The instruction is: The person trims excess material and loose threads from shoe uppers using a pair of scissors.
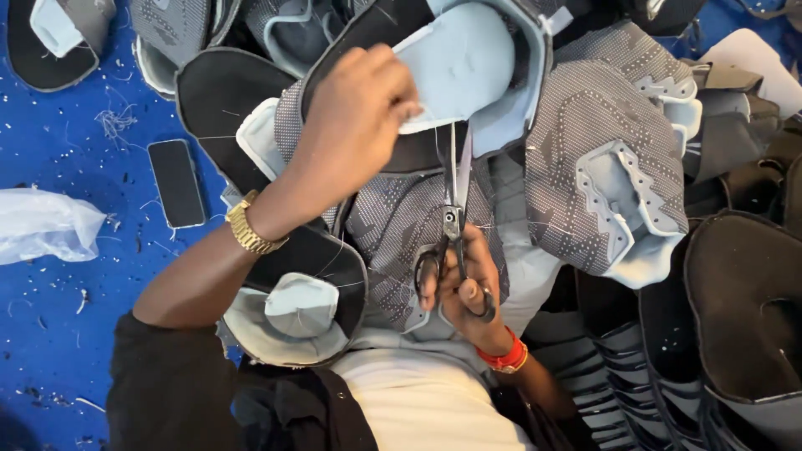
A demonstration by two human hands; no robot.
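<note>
While the left hand [355, 117] grips the pale blue lining of a shoe upper [459, 67] and holds it up over the lap, the right hand [464, 288] has its fingers closed through the loops of black scissors [451, 225], blades pointing up at the lining's lower edge. Loose threads hang there, so I judge trimming is midway. Many uppers [610, 159] lie around, and a phone [176, 182] on the blue floor [50, 150].
</note>
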